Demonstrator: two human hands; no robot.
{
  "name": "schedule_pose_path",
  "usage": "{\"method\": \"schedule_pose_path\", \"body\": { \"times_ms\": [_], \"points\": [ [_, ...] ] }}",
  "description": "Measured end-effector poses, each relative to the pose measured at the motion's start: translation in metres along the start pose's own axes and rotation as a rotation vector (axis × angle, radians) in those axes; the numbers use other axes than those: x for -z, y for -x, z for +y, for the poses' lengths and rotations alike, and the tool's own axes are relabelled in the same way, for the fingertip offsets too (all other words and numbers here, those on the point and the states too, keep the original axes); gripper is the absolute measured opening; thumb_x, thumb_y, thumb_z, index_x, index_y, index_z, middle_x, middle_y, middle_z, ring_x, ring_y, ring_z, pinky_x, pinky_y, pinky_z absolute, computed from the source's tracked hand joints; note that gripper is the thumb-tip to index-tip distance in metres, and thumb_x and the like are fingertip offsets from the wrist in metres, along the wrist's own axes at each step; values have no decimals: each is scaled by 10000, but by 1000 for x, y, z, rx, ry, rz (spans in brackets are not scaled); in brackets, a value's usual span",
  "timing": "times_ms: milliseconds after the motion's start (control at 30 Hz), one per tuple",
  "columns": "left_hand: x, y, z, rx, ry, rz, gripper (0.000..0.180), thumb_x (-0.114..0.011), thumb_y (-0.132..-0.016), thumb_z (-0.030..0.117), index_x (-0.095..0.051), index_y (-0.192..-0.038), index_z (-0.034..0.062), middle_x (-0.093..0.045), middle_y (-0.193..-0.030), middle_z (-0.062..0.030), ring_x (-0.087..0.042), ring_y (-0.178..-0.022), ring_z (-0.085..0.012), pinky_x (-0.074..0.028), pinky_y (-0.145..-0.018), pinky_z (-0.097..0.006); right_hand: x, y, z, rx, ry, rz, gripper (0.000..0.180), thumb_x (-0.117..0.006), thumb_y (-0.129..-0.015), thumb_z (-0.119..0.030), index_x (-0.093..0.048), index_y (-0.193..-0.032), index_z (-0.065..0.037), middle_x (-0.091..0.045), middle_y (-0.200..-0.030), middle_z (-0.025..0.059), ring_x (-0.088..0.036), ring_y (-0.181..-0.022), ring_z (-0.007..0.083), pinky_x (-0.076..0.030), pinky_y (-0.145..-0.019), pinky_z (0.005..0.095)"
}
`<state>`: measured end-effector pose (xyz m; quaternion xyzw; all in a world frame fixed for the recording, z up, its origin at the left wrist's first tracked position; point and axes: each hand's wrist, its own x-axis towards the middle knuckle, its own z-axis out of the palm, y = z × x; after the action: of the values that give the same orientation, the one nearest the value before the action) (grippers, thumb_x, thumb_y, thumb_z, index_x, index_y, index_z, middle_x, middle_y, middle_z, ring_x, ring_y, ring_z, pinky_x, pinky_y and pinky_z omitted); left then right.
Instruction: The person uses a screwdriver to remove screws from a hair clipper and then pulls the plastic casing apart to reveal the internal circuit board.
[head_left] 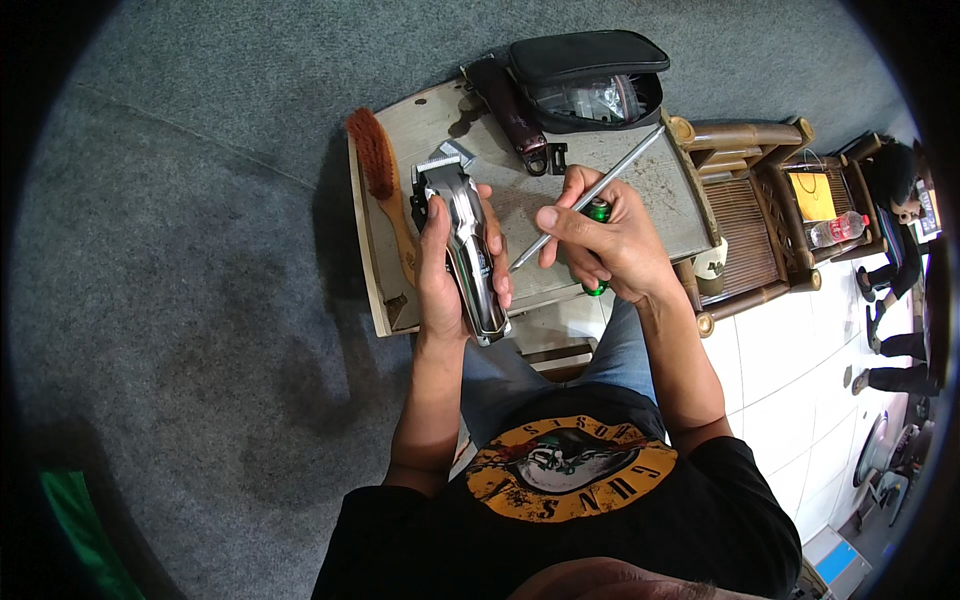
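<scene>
Head view shows the left hand [452,262] with its fingers [497,262] wrapped closed round a silver hair clipper [468,245], held above the surface [650,185]. Its long axis runs roughly from 11 o'clock, where the toothed blade sits, to 5 o'clock at the butt. At 3 o'clock from it, close but not touching, the right hand [605,240] is closed on a green-handled screwdriver [590,200]; the thin shaft slants from 1 o'clock down to 7 o'clock, and its tip ends just beside the clipper's body, so the right hand is the nearer one to the side of the casing. Outward, at 10 o'clock, a wooden brush [382,180] lies along the surface's edge. At 12 o'clock lie a dark maroon clipper [510,112] and an open black pouch [590,75].
</scene>
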<state>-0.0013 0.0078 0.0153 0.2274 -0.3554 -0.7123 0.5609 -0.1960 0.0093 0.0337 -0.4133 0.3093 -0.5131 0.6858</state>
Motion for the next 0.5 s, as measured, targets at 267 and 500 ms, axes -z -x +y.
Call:
{"method": "schedule_pose_path", "body": {
  "times_ms": [267, 500],
  "points": [
    [-1, 0, 1, 2, -1, 3, 594, -369, -1091, 522, -472, -1286, -30, -535, -784, -71, -553, -458, -135, -509, -353, -260, 0, 0, 0, -4, -15, -2, 203, -748, -933, -105, -556, -887, -58, -722, -692, 155, -400, -351, 38, -286, -320, 217],
    [1, 1, -1, -13, -12, 3, 622, -330, -1095, 537, -532, -1291, -18, -558, -795, -77, -564, -484, -112, -527, -364, -236, -1, 0, 0, -6, 0, 0, 208, -749, -934, -110, -554, -885, -61, -720, -689, 149, -400, -353, 37, -286, -323, 216]
  ]
}}
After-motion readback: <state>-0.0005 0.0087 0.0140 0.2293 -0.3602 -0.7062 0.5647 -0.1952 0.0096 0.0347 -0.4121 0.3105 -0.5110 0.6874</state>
